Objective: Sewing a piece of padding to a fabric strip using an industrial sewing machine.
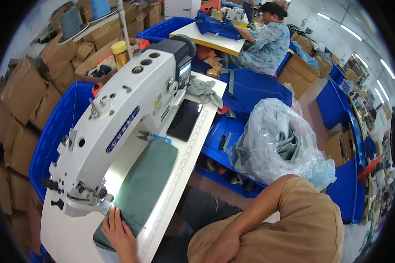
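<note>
A folded dark green fabric piece [147, 179] lies on the white sewing table [70, 239], its far part passing beside the needle end of a white sewing machine [118, 109]. My left hand [118, 232] rests flat on the near part of the fabric, fingers stretched out close to the presser foot area. The machine head hides the needle. My right hand [224, 249] is low against my tan shirt, away from the fabric; its fingers are not visible. Thread snips [152, 136] with blue handles and a black phone [185, 119] lie beyond the fabric.
A grey cloth [202, 91] lies by the machine's far end. To the right, a clear plastic bag [278, 140] of grey-green fabric sits by a blue tray [219, 140] holding small tools. Cardboard boxes [24, 96] crowd the left. A co-worker [265, 44] sits at another table.
</note>
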Demonstrator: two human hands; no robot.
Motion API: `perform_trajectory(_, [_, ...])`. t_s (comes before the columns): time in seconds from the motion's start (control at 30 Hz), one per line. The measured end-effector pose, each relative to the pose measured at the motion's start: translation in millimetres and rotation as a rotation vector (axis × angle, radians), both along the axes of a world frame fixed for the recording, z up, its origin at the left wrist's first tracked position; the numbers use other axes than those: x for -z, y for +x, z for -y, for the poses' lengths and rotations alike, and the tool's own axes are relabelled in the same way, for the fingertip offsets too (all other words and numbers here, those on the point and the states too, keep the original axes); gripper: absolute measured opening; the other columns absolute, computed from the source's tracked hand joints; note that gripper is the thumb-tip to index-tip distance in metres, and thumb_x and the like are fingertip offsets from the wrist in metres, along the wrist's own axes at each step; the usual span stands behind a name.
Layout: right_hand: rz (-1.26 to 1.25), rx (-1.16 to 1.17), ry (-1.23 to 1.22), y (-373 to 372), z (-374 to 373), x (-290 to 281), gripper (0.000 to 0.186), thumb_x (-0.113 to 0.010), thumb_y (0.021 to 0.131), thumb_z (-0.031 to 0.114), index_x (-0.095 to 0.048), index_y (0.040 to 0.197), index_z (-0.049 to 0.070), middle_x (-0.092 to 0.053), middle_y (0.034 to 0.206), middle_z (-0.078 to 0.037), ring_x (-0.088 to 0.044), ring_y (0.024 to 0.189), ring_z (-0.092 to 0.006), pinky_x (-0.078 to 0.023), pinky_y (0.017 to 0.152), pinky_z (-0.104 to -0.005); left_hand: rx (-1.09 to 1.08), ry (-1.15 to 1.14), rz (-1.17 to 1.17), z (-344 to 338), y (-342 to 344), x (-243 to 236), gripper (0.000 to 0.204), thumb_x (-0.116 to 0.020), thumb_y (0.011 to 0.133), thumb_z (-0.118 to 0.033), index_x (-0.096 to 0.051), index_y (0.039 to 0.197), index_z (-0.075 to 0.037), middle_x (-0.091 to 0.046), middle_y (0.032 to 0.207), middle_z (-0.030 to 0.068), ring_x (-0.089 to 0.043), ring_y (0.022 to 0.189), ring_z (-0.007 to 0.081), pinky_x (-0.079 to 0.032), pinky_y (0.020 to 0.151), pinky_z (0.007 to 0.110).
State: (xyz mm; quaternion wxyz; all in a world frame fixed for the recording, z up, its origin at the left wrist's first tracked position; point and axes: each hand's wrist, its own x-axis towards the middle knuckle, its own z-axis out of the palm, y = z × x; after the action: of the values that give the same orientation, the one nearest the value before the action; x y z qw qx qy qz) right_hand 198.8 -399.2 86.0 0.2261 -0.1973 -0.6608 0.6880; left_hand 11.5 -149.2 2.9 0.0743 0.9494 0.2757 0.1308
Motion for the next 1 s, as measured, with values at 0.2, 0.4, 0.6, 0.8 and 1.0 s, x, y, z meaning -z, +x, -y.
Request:
perform_trajectory(0.2, [-0.256,0.105,-0.077,-18,4,52,0.042,-0.053,0.113,0.03,-0.067,0.133,-0.005,-0.067,0.138,-0.024,-0.062,0.126,-0.0337,-0.045,0.112,-0.0429,0.002,-0.044,0.087,-1,-4,-4,0.038,-0.056,0.098,-0.002,-0.06,0.135,0.003,-0.057,0.154,0.0173,-0.05,0.137,0.0402,-0.035,0.116,0.054])
perform_trajectory(0.4, [0.241,0.529,0.469,-7,-47,62,0.028,-0.064,0.098,0.027,-0.062,0.088,0.001,-0.066,0.096,-0.018,-0.065,0.088,-0.038,-0.052,0.075,-0.0471,0.048,0.034,0.027,-5,-7,5,0.041,-0.056,0.099,-0.004,-0.059,0.139,0.005,-0.056,0.155,0.0175,-0.049,0.139,0.0418,-0.035,0.118,0.054])
perform_trajectory(0.6, [0.541,0.96,1.006,3,-140,98,0.027,-0.066,0.097,0.025,-0.066,0.107,0.001,-0.061,0.111,-0.015,-0.058,0.109,-0.0315,-0.045,0.094,-0.0453,0.059,0.093,-0.032,-4,1,4,0.046,-0.049,0.111,-0.026,-0.059,0.149,-0.002,-0.06,0.151,0.0186,-0.055,0.136,0.0432,-0.04,0.115,0.056])
perform_trajectory(0.8, [0.72,0.851,1.057,8,-133,112,0.055,-0.063,0.102,0.035,-0.06,0.136,-0.008,-0.056,0.146,-0.022,-0.048,0.14,-0.0364,-0.03,0.121,-0.0526,0.035,0.011,-0.102,0,6,-1,0.051,-0.047,0.112,-0.028,-0.053,0.155,-0.004,-0.054,0.16,0.0173,-0.047,0.145,0.0443,-0.033,0.121,0.057])
perform_trajectory(1.0, [0.692,0.785,0.962,-6,-125,119,0.072,-0.059,0.105,0.039,-0.044,0.153,-0.013,-0.043,0.163,-0.026,-0.037,0.154,-0.0407,-0.021,0.13,-0.0555,0.006,0.022,-0.184,3,-2,-8,0.053,-0.045,0.113,-0.03,-0.048,0.16,-0.006,-0.049,0.164,0.0166,-0.044,0.147,0.0437,-0.031,0.122,0.058])
